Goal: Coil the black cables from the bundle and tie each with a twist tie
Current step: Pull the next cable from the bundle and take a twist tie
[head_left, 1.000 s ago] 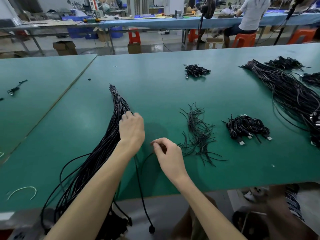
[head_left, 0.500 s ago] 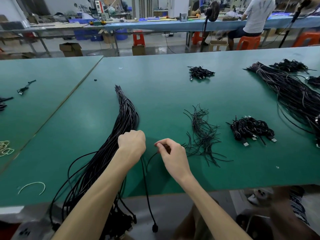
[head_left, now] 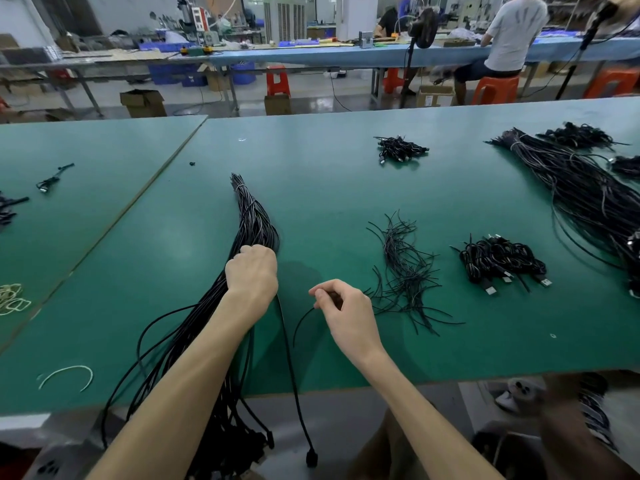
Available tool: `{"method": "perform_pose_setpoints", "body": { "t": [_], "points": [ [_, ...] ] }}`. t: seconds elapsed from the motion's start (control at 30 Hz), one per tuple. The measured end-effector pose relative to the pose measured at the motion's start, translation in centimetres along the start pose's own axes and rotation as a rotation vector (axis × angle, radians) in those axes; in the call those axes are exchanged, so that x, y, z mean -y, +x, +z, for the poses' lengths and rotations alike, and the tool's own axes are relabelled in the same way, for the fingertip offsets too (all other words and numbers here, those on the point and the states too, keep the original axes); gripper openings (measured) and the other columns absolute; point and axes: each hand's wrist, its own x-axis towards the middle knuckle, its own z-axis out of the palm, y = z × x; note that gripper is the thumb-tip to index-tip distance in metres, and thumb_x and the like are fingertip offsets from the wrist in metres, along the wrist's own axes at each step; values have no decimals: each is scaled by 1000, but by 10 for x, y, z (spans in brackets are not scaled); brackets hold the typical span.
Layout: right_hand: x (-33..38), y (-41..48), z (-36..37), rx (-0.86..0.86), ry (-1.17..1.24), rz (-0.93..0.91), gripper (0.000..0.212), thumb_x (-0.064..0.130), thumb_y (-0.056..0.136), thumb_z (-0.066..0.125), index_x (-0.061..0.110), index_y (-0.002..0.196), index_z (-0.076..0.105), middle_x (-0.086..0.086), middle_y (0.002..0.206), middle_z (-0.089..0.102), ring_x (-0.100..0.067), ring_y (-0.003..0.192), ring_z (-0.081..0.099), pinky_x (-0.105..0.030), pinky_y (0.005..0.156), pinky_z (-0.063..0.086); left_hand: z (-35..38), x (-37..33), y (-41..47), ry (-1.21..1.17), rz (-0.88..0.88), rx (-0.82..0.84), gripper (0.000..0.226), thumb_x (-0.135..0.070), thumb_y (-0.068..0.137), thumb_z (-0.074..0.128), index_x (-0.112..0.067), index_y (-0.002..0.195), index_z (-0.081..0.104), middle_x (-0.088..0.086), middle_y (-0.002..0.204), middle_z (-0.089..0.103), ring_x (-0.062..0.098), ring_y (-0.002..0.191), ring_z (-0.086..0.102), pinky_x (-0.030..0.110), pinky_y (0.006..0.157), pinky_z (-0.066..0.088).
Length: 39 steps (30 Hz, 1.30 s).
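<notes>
A long bundle of black cables (head_left: 247, 216) lies on the green table (head_left: 346, 188), tied near its far tip and hanging over the front edge. My left hand (head_left: 252, 271) is curled on the bundle's right side and grips one black cable (head_left: 291, 368), which runs down past the table edge to a plug (head_left: 311, 457). My right hand (head_left: 341, 308) pinches a thin black twist tie (head_left: 302, 322) that curves down to the left. A loose heap of twist ties (head_left: 405, 271) lies just right of that hand. A pile of coiled, tied cables (head_left: 500, 263) sits further right.
Another long cable bundle (head_left: 581, 192) stretches along the right side, with more coiled cables (head_left: 400, 148) at the back. White ties (head_left: 67, 374) and rubber bands (head_left: 12, 299) lie at the left. A second table (head_left: 86, 150) adjoins on the left. A person (head_left: 512, 39) sits at a far bench.
My left hand curled from resting on the bundle into a fist around one cable. My right hand keeps pinching the twist tie. The view has tilted slightly.
</notes>
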Motion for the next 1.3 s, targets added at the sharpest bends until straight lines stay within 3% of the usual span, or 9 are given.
{"method": "perform_pose_setpoints", "body": {
  "t": [0.2, 0.37, 0.53, 0.63, 0.83, 1.0, 1.17, 1.23, 1.3],
  "points": [
    [-1, 1, 0, 1, 6, -3, 15, 22, 103, 60, 23, 100, 75, 10, 80, 72, 7, 69, 59, -10, 64, 42, -1, 6, -5, -160, -23, -106, 22, -13, 99, 52, 3, 113, 56, 19, 113, 60, 31, 82, 53, 37, 69, 40],
    [-1, 1, 0, 1, 6, 1, 16, 21, 103, 60, 24, 100, 75, 10, 80, 72, 8, 71, 60, -8, 65, 42, -3, 7, -10, -238, 4, -215, 14, -10, 103, 50, 0, 112, 48, 18, 108, 58, 42, 90, 64, 40, 65, 38],
    [0, 1, 0, 2, 6, 4, 16, 21, 103, 60, 25, 98, 75, 11, 80, 71, 9, 72, 60, -8, 64, 43, -5, 11, -8, -277, 11, -181, 10, -11, 104, 49, -5, 112, 47, 18, 106, 55, 35, 75, 48, 41, 67, 38],
    [0, 1, 0, -1, 8, 2, 16, 20, 103, 61, 23, 98, 75, 11, 79, 71, 9, 71, 60, -8, 64, 42, -1, 15, -8, -258, 25, -140, 15, -13, 106, 51, -8, 118, 47, 18, 111, 54, 35, 76, 51, 42, 68, 39],
    [1, 0, -1, -1, -7, 4, 16, 21, 103, 61, 24, 97, 75, 11, 79, 71, 7, 73, 60, -8, 65, 42, 0, 19, -9, -201, -17, -230, 10, 0, 102, 51, -9, 98, 46, 14, 108, 54, 27, 63, 46, 37, 57, 32],
    [2, 0, 0, -3, -16, 3, 15, 21, 103, 61, 24, 97, 75, 11, 79, 71, 5, 77, 62, -8, 66, 44, -2, 17, -14, -113, 16, -294, 9, -7, 99, 55, -4, 107, 56, 13, 113, 54, 30, 99, 58, 37, 78, 40],
    [2, 1, -1, -14, -3, -6, 17, 21, 103, 61, 23, 97, 76, 12, 84, 73, 0, 83, 67, -9, 70, 47, -10, -7, -32, -166, 36, -71, 16, -16, 100, 52, -3, 108, 57, 16, 115, 56, 38, 95, 64, 38, 70, 39],
    [3, 0, -1, -22, 13, -17, 22, 24, 105, 59, 19, 91, 75, 6, 80, 73, -10, 76, 66, -20, 66, 51, -10, -21, -39, -306, 117, 87, 24, -25, 100, 51, -10, 81, 55, 11, 92, 63, 36, 79, 64, 32, 62, 39],
    [4, 0, -5, -66, 79, 1, 30, 29, 106, 56, 13, 85, 71, -6, 77, 72, -26, 73, 64, -40, 67, 51, -12, -30, -45, -499, 165, 232, 32, -28, 100, 50, -10, 73, 52, 5, 66, 64, 21, 56, 63, 27, 50, 37]
  ]
}}
